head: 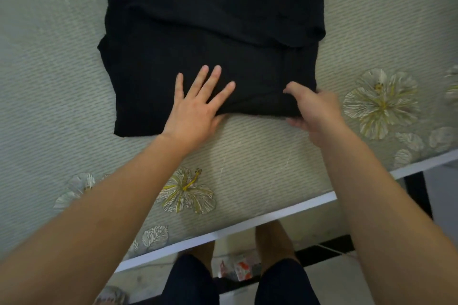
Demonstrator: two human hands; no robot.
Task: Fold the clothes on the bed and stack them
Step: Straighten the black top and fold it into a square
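The left hand (195, 106) lies flat with fingers spread, pressing the black garment (198, 32). The right hand (313, 109) has its fingers clamped on the near folded edge. The garment sits partly folded on the bed (49, 57). Final folds and stacking likely remain.

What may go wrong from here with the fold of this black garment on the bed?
The right hand grips only the near right corner of the black garment, so lifting it may pull the folded layers apart. The left hand presses flat on the near part only; the far layers could slide open.
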